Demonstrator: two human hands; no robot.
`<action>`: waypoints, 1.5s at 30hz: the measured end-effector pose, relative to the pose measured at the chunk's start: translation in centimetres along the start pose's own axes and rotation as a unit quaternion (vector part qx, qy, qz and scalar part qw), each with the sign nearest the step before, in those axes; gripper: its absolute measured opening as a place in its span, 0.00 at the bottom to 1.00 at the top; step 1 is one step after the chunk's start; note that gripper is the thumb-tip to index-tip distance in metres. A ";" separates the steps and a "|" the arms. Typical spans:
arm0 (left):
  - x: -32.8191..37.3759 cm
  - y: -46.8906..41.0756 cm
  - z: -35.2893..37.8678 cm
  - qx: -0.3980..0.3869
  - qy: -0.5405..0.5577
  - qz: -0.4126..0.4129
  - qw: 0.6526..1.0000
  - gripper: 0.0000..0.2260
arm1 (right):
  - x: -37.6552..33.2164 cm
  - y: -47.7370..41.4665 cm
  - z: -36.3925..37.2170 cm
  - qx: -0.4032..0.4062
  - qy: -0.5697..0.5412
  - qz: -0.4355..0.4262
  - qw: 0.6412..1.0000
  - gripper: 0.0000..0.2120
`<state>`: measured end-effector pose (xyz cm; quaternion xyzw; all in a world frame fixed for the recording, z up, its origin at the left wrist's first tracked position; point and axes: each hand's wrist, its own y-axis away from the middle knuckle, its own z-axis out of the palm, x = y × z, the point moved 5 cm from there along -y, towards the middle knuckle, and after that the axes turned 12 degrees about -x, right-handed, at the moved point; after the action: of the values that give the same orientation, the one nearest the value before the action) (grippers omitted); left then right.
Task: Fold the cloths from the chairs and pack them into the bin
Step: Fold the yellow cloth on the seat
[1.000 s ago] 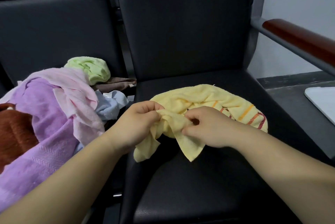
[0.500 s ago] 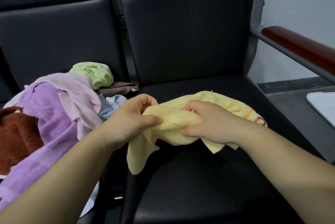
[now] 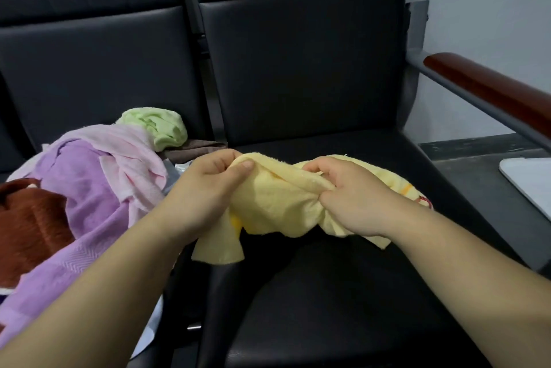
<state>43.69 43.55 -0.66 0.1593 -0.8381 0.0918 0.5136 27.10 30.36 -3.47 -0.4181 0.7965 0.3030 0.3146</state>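
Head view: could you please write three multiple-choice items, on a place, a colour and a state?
1. Where is the green cloth? A. on the armrest B. on the cloth pile C. on the floor
2. What colour is the cloth that the left hand and right hand hold? A. purple B. brown C. yellow
3. How is that cloth? A. bunched B. folded flat C. spread on the seat
1 B: it rests on the pile. 2 C: both hands grip the yellow cloth. 3 A: it is crumpled between them.
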 end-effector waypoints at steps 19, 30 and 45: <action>0.3 0.3 -0.3 0.030 -0.185 -0.011 0.982 0.08 | -1.1 1.7 -2.4 0.115 -0.057 -0.034 0.991 0.14; 1.8 0.5 -0.5 -0.005 -0.153 0.053 0.987 0.11 | 0.3 1.0 -0.9 -0.061 0.095 0.036 0.993 0.06; 0.0 0.2 0.2 -0.089 -0.234 -0.002 0.968 0.13 | 1.2 0.8 -2.8 0.002 0.088 0.007 0.996 0.03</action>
<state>43.47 43.72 -0.75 0.1316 -0.9395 -0.0240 0.3152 25.20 28.09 -2.45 -0.4371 0.8245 0.2653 0.2424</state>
